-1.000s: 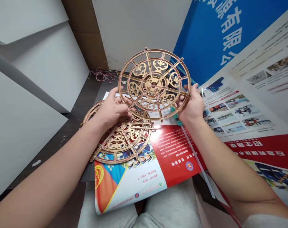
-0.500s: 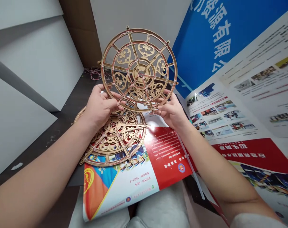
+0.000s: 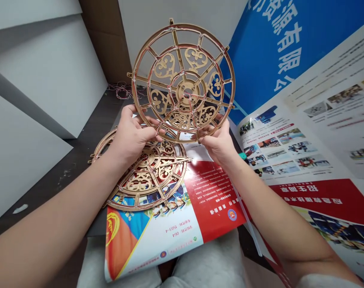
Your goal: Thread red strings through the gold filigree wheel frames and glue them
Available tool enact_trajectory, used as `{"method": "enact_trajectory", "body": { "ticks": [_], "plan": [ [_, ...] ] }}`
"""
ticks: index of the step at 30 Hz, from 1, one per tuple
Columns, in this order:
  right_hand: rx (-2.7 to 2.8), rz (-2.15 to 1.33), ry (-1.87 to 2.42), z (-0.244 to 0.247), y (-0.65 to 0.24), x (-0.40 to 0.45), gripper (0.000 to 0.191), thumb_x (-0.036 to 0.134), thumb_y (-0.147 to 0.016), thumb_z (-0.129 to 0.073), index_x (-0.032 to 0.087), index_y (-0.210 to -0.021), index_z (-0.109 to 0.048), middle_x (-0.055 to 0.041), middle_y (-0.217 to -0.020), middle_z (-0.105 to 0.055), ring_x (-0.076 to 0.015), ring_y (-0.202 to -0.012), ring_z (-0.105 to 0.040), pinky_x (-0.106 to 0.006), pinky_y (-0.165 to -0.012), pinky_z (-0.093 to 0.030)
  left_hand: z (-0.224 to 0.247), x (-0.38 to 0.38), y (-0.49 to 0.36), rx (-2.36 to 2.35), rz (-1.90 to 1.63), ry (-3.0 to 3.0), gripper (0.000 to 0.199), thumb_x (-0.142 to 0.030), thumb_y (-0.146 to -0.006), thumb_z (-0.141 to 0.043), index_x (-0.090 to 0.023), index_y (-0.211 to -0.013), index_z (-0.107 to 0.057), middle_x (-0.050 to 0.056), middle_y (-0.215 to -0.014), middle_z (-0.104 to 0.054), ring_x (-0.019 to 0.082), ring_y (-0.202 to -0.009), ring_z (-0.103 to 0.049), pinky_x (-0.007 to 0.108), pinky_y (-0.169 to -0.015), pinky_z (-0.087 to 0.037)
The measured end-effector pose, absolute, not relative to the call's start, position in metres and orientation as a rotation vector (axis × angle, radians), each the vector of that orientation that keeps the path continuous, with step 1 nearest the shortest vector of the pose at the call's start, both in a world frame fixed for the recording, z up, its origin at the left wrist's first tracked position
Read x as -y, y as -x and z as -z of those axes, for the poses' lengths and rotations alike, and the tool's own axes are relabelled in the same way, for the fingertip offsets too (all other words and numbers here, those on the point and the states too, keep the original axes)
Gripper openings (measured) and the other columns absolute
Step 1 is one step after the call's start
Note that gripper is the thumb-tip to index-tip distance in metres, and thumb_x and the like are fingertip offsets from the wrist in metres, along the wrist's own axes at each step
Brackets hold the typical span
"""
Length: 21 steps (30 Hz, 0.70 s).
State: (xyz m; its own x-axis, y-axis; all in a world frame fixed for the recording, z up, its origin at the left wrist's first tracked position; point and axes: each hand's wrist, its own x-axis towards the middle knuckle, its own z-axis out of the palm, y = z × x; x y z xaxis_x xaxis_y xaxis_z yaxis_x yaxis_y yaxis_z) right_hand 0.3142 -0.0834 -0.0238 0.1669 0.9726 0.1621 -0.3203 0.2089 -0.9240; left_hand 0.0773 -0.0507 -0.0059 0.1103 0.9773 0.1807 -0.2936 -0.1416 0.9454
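The left hand (image 3: 134,130) and right hand (image 3: 218,141) grip the lower rim of a round, gold-coloured openwork frame (image 3: 181,93), raised and tilted near similar round gold-coloured frames (image 3: 139,182) overlapping on a glossy multicoloured printed sheet (image 3: 213,188).

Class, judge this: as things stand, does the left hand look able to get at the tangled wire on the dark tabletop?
Probably not: the left hand grips the round gold openwork frame. If it let go, the way to the tangled wire looks mostly free.

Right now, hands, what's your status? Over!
Left hand, right hand: both gripping. Round gold frame: held up by lower rim. Underneath: more gold latticework on printed sheet.
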Motion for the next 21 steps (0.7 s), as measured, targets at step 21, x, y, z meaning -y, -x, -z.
{"method": "enact_trajectory", "body": {
  "ticks": [21],
  "plan": [
    [0.987, -1.152, 0.902, 0.018, -0.318, 0.087, 0.080, 0.007, -0.056, -0.068, 0.035, -0.125, -0.040, 0.0070, -0.090, -0.067, -0.0191, -0.073, -0.073, -0.043, -0.077, -0.062, -0.009, 0.066, -0.078, -0.772, -1.137, -1.059, 0.044, -0.004, -0.062, -0.070, -0.018, -0.104, -0.067, 0.005, -0.094, -0.072, 0.028, -0.088, -0.076, 0.034, -0.062, -0.064]
  ]
}}
